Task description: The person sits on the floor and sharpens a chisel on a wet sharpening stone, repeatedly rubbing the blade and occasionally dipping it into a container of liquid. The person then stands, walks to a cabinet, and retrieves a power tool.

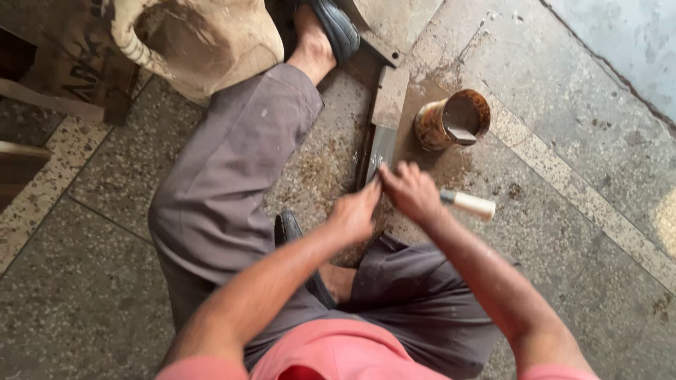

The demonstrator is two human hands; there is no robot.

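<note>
**Blade under two hands, rusty can close by**

Left of the grip, the person's outstretched leg in grey trousers point(225, 176) lies along the stone floor point(577, 141), its sandalled foot point(331, 28) braced near the far end of a long flat metal blade point(380, 144). A second sandal point(289, 229) sits just beside the near wrist.

The left hand point(355, 211) is curled, its fingertips pressed down on the near end of the blade. Whether it pinches the edge or only pins it flat cannot be told. If the blade shifts under that pressure, those fingertips lie right by the edge and could be cut.

The right hand point(412, 191), touching the blade just beside the left, is clenched round a tool with a pale wooden handle point(470, 205) that sticks out past the palm; its working end is hidden. A slip here would likely drive it toward the left fingers.

Beyond the right grip, near but apart, stands a rusty tin can point(451, 119) holding murky liquid. A wide elbow stroke could tip it over the already damp floor.
</note>
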